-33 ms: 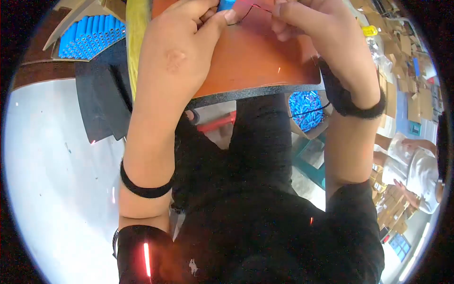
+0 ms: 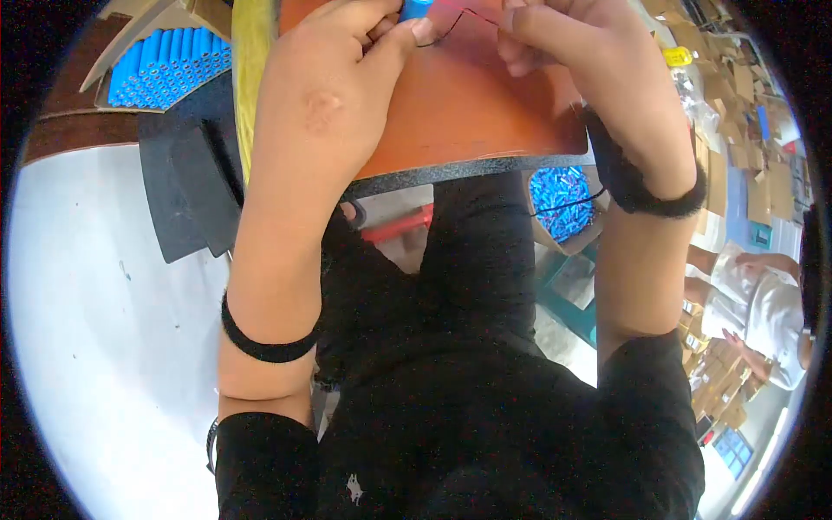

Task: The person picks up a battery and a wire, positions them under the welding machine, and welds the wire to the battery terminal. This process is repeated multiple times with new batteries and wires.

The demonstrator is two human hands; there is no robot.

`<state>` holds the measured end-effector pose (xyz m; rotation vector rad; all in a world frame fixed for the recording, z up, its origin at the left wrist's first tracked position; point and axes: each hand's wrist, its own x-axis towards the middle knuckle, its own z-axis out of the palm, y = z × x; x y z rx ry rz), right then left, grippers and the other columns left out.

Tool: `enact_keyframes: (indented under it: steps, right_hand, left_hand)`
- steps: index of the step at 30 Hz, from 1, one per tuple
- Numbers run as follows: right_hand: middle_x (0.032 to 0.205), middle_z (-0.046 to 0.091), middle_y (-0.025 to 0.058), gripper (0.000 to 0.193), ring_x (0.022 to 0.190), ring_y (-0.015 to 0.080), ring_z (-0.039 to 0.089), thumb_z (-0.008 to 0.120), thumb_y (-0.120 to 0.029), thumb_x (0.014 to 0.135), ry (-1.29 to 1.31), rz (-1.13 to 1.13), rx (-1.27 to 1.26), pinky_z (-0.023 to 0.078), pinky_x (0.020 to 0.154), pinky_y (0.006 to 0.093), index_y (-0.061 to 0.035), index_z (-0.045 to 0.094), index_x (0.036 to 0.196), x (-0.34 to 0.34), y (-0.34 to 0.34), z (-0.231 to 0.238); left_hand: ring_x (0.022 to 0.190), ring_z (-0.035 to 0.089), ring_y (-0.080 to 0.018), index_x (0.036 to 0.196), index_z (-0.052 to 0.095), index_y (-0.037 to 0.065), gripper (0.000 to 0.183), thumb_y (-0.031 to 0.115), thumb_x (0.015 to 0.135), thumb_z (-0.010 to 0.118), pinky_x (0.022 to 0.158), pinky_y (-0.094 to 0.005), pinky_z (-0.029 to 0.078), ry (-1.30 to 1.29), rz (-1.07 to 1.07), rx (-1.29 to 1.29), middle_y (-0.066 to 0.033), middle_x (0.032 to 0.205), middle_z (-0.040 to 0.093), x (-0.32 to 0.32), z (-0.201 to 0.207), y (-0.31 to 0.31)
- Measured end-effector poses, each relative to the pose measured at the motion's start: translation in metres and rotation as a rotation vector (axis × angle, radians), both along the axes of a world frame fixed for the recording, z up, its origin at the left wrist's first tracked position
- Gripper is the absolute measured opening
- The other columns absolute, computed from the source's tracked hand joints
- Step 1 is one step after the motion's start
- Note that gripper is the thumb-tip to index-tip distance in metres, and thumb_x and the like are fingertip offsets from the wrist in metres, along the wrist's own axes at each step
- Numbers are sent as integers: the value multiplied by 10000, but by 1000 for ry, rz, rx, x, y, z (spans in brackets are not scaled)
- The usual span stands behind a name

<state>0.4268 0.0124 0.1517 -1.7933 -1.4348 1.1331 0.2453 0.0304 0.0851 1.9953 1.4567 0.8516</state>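
Observation:
At the top edge of the head view, my left hand [image 2: 325, 91] is closed around a small blue cylindrical battery cell [image 2: 416, 9], only part of which shows. Thin red and black wires [image 2: 457, 24] run between the cell and my right hand [image 2: 598, 54], whose thumb and fingers pinch them. How the wires meet the cell is hidden by my left fingers and the frame's edge. Both hands are over an orange-brown mat [image 2: 468, 113] on the work table.
Upright blue cells [image 2: 165, 71] fill a carton at the far left. Below the table edge [image 2: 468, 170], another carton holds loose blue cells [image 2: 562, 201]. A black cord crosses from a black wrist strap [image 2: 654, 198] on my right arm. Someone in white [image 2: 754, 303] is at the right, near cardboard boxes.
A red streak of light on my left sleeve is gone. Both hands, the cell and the wires keep almost the same place.

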Motion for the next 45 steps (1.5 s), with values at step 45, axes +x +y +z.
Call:
enact_keyframes:
  steps: [45]
  right_hand:
    - [975,671,103,216,914,143,622,599,-110,904,-39,-814,453,496,803,278,19,621,1076,237,-258,-123]
  left_hand:
    - [1027,581,-240,1020,663,82,201,124,826,625,969,-443,343,664,-62,827,-70,1066,661,-143,36,31]
